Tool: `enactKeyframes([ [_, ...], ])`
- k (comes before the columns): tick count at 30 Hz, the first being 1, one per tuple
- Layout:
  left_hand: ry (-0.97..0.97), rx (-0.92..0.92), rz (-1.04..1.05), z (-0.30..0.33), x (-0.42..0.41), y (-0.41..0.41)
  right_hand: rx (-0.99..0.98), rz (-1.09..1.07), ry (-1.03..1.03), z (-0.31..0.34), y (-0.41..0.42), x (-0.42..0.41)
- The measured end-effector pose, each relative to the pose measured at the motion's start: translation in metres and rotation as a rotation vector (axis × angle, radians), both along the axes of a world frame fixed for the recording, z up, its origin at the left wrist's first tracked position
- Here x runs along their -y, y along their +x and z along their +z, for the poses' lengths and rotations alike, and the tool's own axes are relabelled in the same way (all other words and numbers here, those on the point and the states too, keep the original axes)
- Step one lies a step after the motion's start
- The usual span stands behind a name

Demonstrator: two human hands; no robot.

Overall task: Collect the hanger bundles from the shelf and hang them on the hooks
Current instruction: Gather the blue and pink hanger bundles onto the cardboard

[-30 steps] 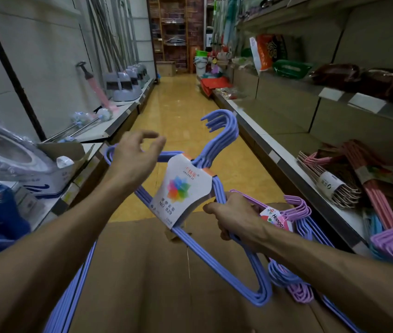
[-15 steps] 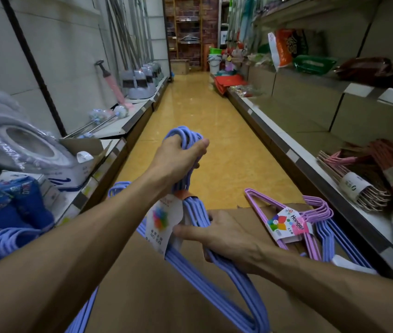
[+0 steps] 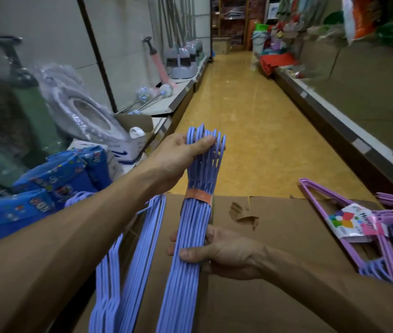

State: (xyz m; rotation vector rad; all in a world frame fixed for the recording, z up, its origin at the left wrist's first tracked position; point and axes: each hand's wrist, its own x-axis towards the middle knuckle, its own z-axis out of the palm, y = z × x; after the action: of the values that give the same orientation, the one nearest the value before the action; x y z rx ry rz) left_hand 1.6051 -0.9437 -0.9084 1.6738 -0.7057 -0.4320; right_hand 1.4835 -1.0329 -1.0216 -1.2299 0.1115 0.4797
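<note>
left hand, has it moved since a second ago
Yes. The left hand was open beside the blue plastic hanger bundle; it now grips the bundle's hooks, above the far edge of the brown cardboard box.

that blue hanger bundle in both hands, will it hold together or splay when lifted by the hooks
The blue hanger bundle probably stays together: an orange band cinches its neck. The hooks already fan out above the band, so they may splay. It looks stiff rather than floppy.
</note>
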Motion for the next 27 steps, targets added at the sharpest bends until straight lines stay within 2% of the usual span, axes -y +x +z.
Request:
enactKeyframes([
  [2,0.091,0.022,-0.034,-0.004,-0.021,0.008,0.012,-0.024,-0.059,-0.011,0.009,-0.013],
  [4,0.260,0.122,-0.029,-0.005,-0.041,0.014,0.008,-0.029,-0.102,-0.023,0.016,-0.021],
  [11,0.794,0.460,0.172,-0.026,-0.099,0.050,0.072,-0.038,-0.295,-0.068,0.036,-0.048],
  [16,0.752,0.628,0.120,-0.043,-0.115,0.054,0.045,-0.047,-0.342,-0.093,0.054,-0.076],
  [20,0.677,0.623,0.159,-0.047,-0.122,0.062,0.032,-0.028,-0.431,-0.106,0.068,-0.097],
  [27,0.925,0.598,0.137,-0.076,-0.146,0.083,-0.018,0.115,-0.538,-0.117,0.084,-0.117],
])
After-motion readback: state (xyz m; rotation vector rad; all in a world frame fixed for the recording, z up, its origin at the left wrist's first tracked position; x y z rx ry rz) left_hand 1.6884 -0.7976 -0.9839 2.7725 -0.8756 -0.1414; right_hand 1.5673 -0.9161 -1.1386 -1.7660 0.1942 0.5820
